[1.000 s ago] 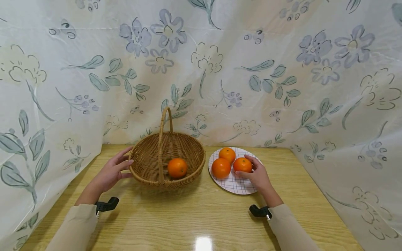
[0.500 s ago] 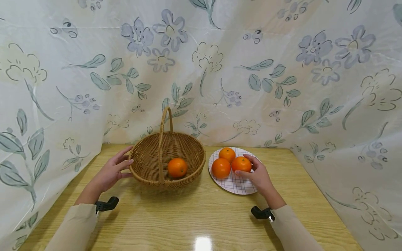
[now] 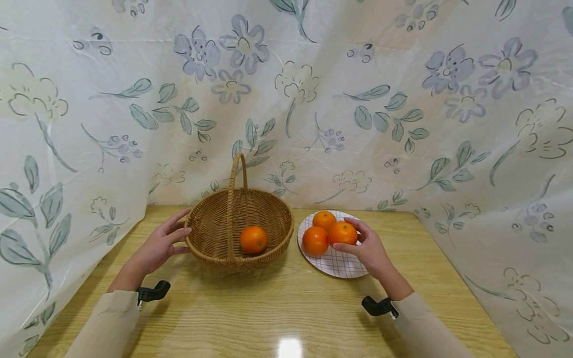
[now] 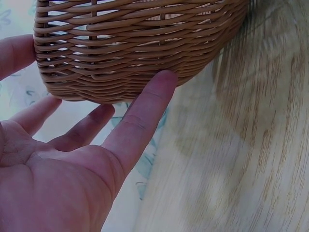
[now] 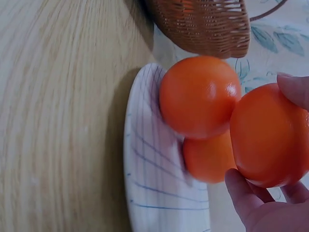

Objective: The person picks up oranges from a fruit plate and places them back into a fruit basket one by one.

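Note:
My right hand (image 3: 370, 251) grips an orange (image 3: 342, 234) between thumb and fingers. In the right wrist view the held orange (image 5: 270, 135) appears off the plate. Two more oranges lie on the round checked plate (image 3: 342, 268): a front one (image 3: 315, 241) and a back one (image 3: 324, 219). To the left stands a wicker basket (image 3: 206, 223) with a tall handle and one orange (image 3: 253, 239) inside. My left hand (image 3: 157, 243) touches the basket's left side with spread, mostly straight fingers. Its fingertips meet the outer weave of the basket (image 4: 140, 53) in the left wrist view.
The wooden table (image 3: 233, 313) runs beneath everything, with bare wood in front of basket and plate. A floral cloth (image 3: 358, 124) hangs behind and along both sides. The basket handle (image 3: 231, 214) arches up over its opening.
The orange in my right hand has risen slightly and shifted a little left, partly covering its neighbours. My left hand and the basket stay in place.

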The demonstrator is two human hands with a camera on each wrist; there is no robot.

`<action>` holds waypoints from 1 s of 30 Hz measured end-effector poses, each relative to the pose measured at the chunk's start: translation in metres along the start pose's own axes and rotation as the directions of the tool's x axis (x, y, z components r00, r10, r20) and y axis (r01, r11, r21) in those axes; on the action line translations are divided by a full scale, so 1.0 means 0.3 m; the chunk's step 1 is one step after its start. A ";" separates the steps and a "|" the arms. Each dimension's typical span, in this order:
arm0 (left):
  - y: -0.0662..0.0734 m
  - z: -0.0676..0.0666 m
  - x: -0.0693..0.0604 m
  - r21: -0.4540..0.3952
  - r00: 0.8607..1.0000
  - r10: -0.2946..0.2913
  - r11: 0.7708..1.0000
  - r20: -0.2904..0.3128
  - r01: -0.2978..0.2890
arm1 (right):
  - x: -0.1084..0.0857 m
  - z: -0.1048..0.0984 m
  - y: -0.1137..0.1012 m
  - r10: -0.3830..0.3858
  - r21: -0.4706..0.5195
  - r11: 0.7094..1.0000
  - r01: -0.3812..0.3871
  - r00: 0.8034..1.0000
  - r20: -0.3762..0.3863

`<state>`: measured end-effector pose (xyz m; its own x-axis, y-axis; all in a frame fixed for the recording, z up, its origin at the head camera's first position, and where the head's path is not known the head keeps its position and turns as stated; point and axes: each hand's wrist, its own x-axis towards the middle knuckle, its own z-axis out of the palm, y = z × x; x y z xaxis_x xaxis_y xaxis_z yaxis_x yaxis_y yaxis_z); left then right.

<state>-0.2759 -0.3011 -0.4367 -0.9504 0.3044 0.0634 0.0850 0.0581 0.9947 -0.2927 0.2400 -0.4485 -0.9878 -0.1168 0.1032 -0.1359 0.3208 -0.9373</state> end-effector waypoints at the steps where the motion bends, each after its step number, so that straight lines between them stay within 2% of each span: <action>1: 0.002 0.001 -0.001 0.001 1.000 0.001 1.000 0.000 -0.001 | -0.001 -0.001 -0.008 -0.006 0.000 1.000 0.006 1.000 0.006; 7: 0.008 0.004 -0.005 0.006 1.000 -0.004 1.000 -0.002 0.004 | -0.007 0.000 -0.061 -0.041 0.011 0.999 0.040 0.998 0.038; 14: -0.001 0.003 -0.002 0.006 1.000 0.000 1.000 -0.007 0.000 | -0.009 0.022 -0.134 -0.044 0.045 0.998 0.041 0.996 0.078; 30: -0.005 -0.002 0.005 0.013 1.000 -0.007 1.000 -0.013 0.007 | 0.026 0.116 -0.254 -0.080 0.102 0.993 0.065 0.986 0.144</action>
<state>-0.2775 -0.3013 -0.4380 -0.9547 0.2919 0.0580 0.0826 0.0729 0.9939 -0.2874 0.1820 -0.3878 -0.9525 -0.2762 0.1284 -0.1915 0.2154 -0.9576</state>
